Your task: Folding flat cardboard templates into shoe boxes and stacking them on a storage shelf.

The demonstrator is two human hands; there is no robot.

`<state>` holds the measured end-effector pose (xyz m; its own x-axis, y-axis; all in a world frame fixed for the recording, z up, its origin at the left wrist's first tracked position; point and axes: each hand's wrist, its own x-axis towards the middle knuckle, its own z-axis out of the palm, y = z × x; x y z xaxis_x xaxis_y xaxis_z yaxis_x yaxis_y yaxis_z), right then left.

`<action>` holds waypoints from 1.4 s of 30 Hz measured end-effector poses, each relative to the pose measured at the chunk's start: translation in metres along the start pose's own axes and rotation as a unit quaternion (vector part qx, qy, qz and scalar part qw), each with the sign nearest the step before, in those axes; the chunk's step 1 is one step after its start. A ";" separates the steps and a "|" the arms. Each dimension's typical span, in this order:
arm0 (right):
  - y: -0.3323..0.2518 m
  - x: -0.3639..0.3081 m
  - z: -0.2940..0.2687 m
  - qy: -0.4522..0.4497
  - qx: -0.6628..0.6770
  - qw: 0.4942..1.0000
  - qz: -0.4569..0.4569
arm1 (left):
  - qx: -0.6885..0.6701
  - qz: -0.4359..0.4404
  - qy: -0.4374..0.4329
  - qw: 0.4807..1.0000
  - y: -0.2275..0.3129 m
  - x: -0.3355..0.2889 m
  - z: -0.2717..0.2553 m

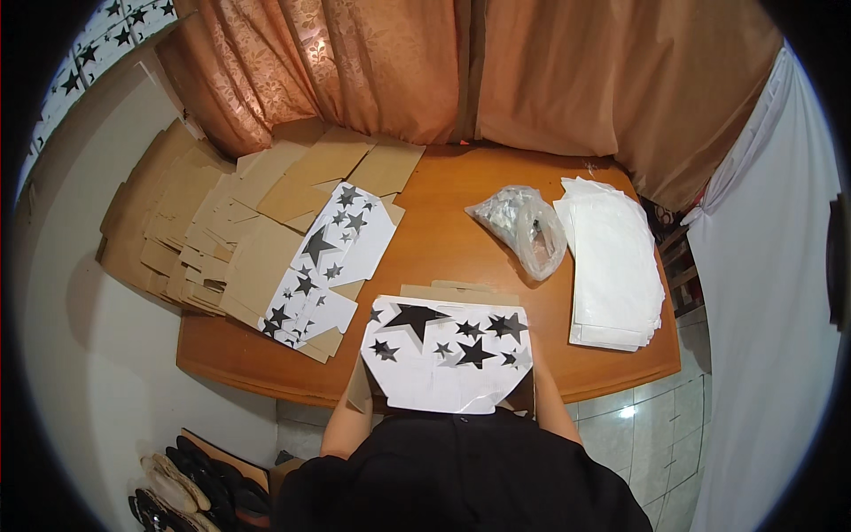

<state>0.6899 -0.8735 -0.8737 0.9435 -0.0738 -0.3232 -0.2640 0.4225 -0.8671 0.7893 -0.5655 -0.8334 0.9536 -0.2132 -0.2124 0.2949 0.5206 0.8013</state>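
Cardboard piece (pixel 424 379) with a white face of black and grey stars and bare brown flaps, partly folded by the look of it, stands at the near edge of the tabletop (pixel 434 230), at 6 o'clock, overlapping that edge. It looks light and fairly stiff, likely to bend at its creases; the glossy face may slip a little, and the corners could crush, so the side edges, at its 3 and 9 o'clock, seem the best hold. A left forearm (pixel 344 433) and a right forearm (pixel 556 412) reach up to those sides, but both hands are hidden behind it, so I cannot tell how either grip is closed. Outward from it, a second starred piece (pixel 368 253) lies at 10 o'clock against a pile of flat brown cardboard (pixel 261 262); a clear plastic bag (pixel 501 213) sits at 1 o'clock, and stacked white sheets (pixel 616 275) at 2. Beyond the wooden surface, orange curtains (pixel 372 71) hang at 12 o'clock, white cloth (pixel 767 319) at 3; pale floor tiles (pixel 651 439) show at 4, shoes (pixel 182 483) at 8.
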 end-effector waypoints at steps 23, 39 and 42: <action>-0.047 0.043 0.017 0.014 -0.030 0.997 0.068 | 0.048 0.034 -0.064 0.996 0.011 0.010 -0.011; 0.035 0.098 -0.045 0.158 -0.186 0.932 -0.268 | 0.050 0.200 0.118 0.971 0.047 -0.019 -0.019; 0.046 0.106 -0.071 0.151 -0.200 0.928 -0.277 | 0.179 0.302 -0.078 0.933 0.096 -0.057 0.027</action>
<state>0.7637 -0.9256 -0.9751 0.8731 -0.4550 0.1751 0.1348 -0.1199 -0.9836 0.7616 -0.5258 -0.7296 0.9112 -0.1026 0.3990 -0.3584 0.2802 0.8905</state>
